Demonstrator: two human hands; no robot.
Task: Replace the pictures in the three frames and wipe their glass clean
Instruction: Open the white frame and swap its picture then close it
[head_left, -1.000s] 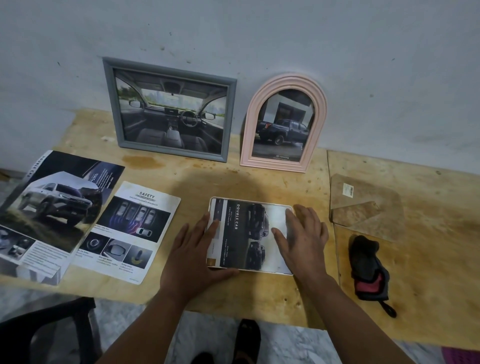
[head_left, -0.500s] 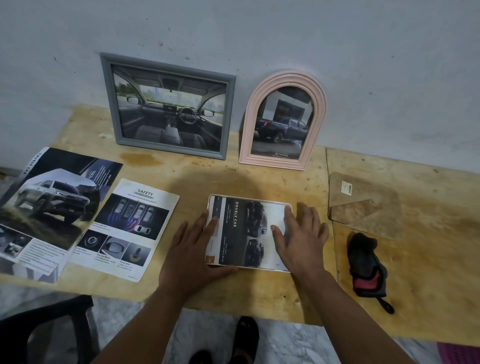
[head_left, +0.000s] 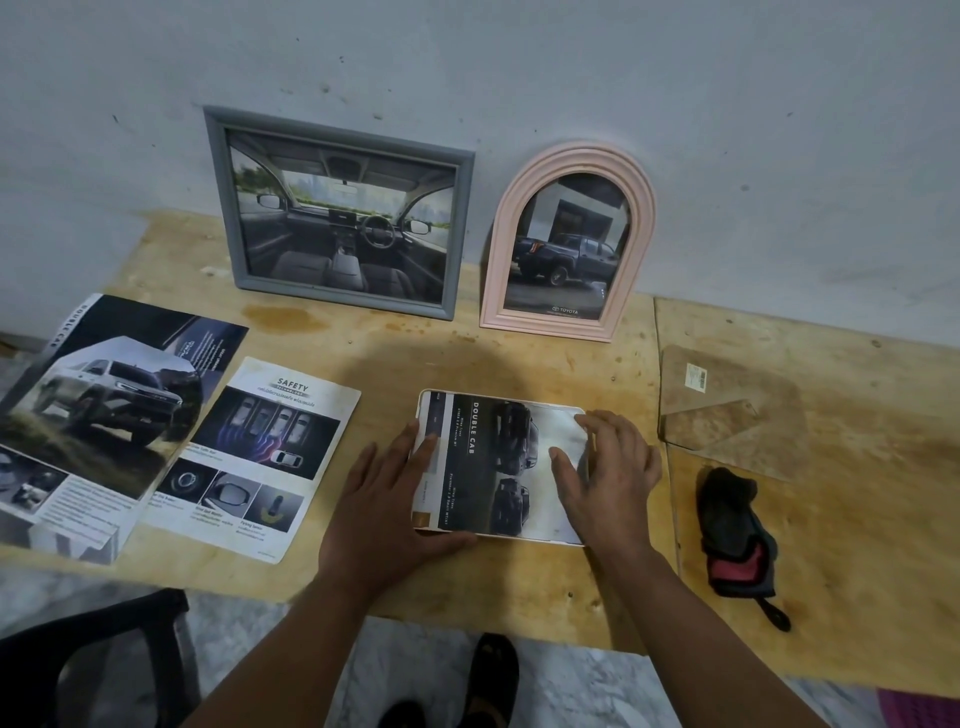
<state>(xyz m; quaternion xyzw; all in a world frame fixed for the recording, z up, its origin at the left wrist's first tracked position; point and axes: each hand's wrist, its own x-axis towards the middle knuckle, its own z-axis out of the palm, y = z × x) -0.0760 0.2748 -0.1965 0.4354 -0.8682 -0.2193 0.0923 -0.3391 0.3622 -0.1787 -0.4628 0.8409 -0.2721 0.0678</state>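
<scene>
Nearest the body, both hands lie on the white frame (head_left: 501, 467), which is flat on the table (head_left: 363, 364), picture side up. The left hand (head_left: 387, 509) is spread flat, palm on the table, fingers (head_left: 423, 447) reaching over the frame's left edge and the thumb running along its near edge. The right hand (head_left: 605, 475) covers the frame's right end, fingers loosely curled with the tips on the print near the far right corner; neither hand is closed around anything.

The frame sits directly under and between the fingers, so no reach is needed. Its long axis runs left to right, from one hand to the other, while the "DOUBLE CAB" lettering runs near to far, so the print's top points left. Both hands are equally close; the right fingertips look better placed to press or shift the print's corner, and the left seems to steady the frame. My guess is that the print is being seated or squared in this third frame.

Right of the right fingers, apart from them, lies a dark cloth (head_left: 735, 530), and beyond it a backing board (head_left: 732, 405). Left of the left fingers lie two brochures (head_left: 156, 421).

Farthest off, beyond the fingertips, the grey frame (head_left: 340, 210) and arched pink frame (head_left: 569, 241) lean upright against the wall, each already holding a car picture.
</scene>
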